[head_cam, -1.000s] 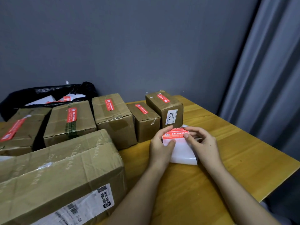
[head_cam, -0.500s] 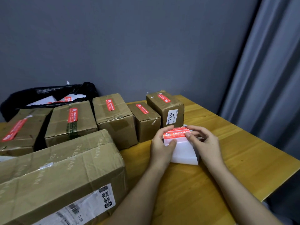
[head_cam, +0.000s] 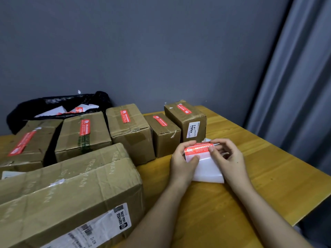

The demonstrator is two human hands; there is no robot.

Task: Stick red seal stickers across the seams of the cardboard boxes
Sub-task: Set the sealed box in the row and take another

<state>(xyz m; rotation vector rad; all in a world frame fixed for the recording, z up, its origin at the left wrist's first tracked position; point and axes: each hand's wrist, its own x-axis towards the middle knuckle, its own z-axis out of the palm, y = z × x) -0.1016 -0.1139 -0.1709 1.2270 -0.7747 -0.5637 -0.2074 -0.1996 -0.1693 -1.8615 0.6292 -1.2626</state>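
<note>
Nearest us, a large unsealed cardboard box (head_cam: 68,190) lies left of our left hand (head_cam: 182,163). Our left hand and right hand (head_cam: 227,158) pinch opposite ends of a red seal sticker (head_cam: 198,149) atop a white backing sheet (head_cam: 207,169) resting on the wooden surface (head_cam: 268,176). Beyond our hands, five smaller boxes (head_cam: 129,129) already wear red stickers.

My left hand (head_cam: 180,163) bare, no glove, no ring, my right hand (head_cam: 228,158) bare too, short plain nails, both my forearms uncovered to the frame edge, no sleeve, watch or band at either wrist
</note>
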